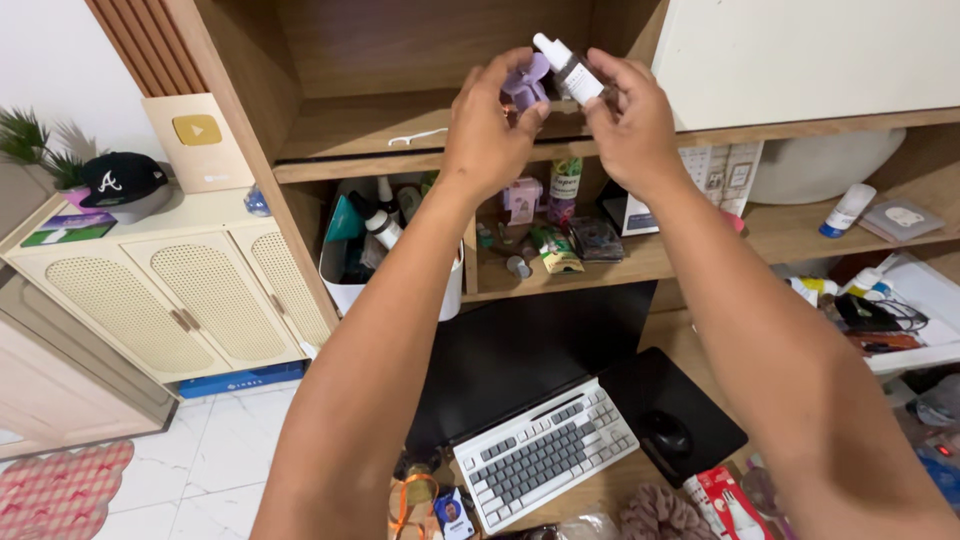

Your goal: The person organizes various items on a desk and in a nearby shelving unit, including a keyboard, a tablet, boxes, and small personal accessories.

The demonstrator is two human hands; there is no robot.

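- Head view: my left hand [487, 125] is raised in front of the upper shelf [340, 128], its fingers pinched around a small purple hair clip [524, 85].
- My right hand [630, 120] is just beside it, fingertips closed on a small dark dropper bottle [572, 70] with a white cap and a pale label; the bottle is tilted, cap pointing up and to the left, and its neck nearly touches the clip.
- Both things are held in the air, above the lower shelf [640, 262] that is crowded with little bottles, tubes and boxes.
- I judge the bottle to be light but hard, probably glass, so it could break if it drops; its smooth side may be slippery. The best hold is around the body at the label, not by the cap, which could twist loose.
- The clip looks like stiff light plastic, with teeth that could snag; I hold it by its back.
- Below my arms, the worktop [600, 490] carries a white and grey keyboard [545, 450], a black mouse [665, 432] on a dark pad, and a scrunchie [655, 512].
- To the left, a cream cabinet [170, 300] bears a black cap [122, 180].
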